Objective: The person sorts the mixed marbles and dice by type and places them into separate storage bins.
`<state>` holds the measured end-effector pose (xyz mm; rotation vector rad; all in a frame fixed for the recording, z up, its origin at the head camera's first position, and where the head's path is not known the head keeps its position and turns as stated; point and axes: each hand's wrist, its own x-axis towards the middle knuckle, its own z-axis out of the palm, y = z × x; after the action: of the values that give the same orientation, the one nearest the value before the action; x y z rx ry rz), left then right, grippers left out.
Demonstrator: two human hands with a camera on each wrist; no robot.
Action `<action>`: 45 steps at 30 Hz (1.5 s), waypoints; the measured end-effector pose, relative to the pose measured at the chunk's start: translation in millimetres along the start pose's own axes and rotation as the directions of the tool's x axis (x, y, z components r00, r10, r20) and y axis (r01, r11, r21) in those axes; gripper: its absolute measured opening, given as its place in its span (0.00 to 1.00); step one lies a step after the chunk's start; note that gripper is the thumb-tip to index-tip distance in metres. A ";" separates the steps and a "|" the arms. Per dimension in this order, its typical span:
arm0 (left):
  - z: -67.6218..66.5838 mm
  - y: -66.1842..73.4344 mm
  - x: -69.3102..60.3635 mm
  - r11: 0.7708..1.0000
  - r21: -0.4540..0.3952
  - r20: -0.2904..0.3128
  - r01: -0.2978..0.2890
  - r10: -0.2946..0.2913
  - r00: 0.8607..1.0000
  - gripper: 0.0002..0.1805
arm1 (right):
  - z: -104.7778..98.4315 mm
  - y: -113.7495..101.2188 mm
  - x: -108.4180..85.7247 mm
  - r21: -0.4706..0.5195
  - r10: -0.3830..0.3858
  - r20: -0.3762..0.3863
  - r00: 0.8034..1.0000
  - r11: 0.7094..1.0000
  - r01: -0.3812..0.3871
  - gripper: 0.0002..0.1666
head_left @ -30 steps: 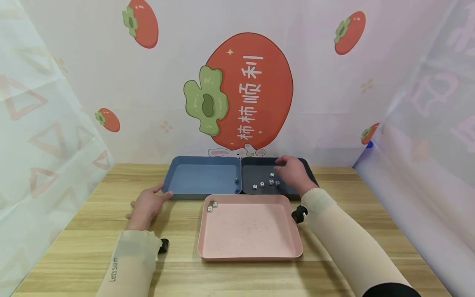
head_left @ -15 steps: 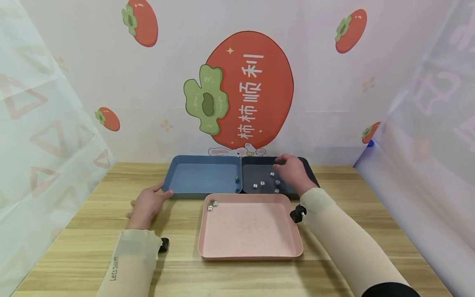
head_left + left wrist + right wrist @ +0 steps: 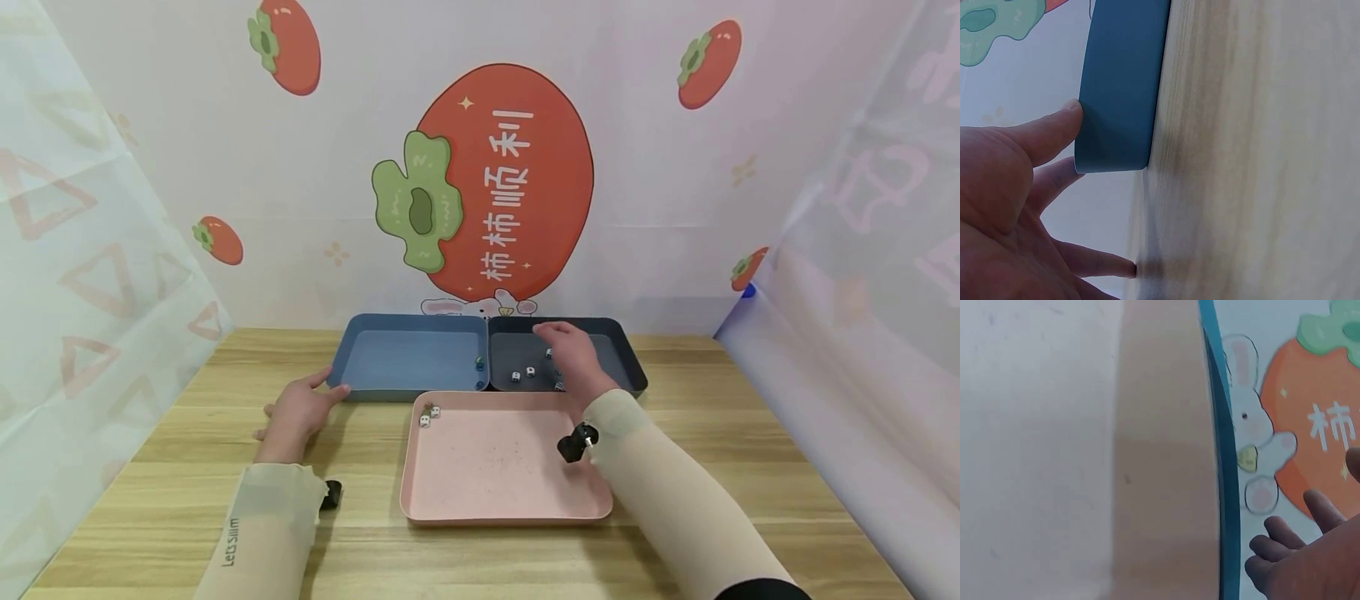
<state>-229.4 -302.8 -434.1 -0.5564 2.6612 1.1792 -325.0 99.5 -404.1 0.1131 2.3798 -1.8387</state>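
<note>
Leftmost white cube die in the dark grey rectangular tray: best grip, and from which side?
Probably pinch two opposite side faces of the leftmost die, coming down from above. It sits apart from the next white die, leaving room around it, while the raised wall of the dark grey tray would hinder a low sideways approach.

Blue tray (image 3: 405,358), shallow, rectangular, lay flat; left hand (image 3: 296,412) touched its corner at eight o'clock. Two tiny dark pieces (image 3: 479,365), too small to identify, sat inside near three to four o'clock. Dark tray (image 3: 617,358) adjoined it at three o'clock. Scattered white dice (image 3: 530,372) lay inside, between six and nine o'clock, some partly hidden by right hand (image 3: 576,358). Pink tray (image 3: 502,475) sat just beside both, at six o'clock; dice pair (image 3: 425,421), white, lay close together near its ten o'clock corner.
</note>
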 end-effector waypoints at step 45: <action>-0.3 0.4 0.9 1.000 0.015 0.002 -0.002 0.002 1.000 0.43 | 131.6 6.1 -43.4 -0.584 -0.273 0.492 0.826 0.600 0.546 0.15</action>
<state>-230.4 -303.0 -433.8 -0.5503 2.6673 1.1587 -273.6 -25.3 -436.1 -0.8600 2.7687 -0.7690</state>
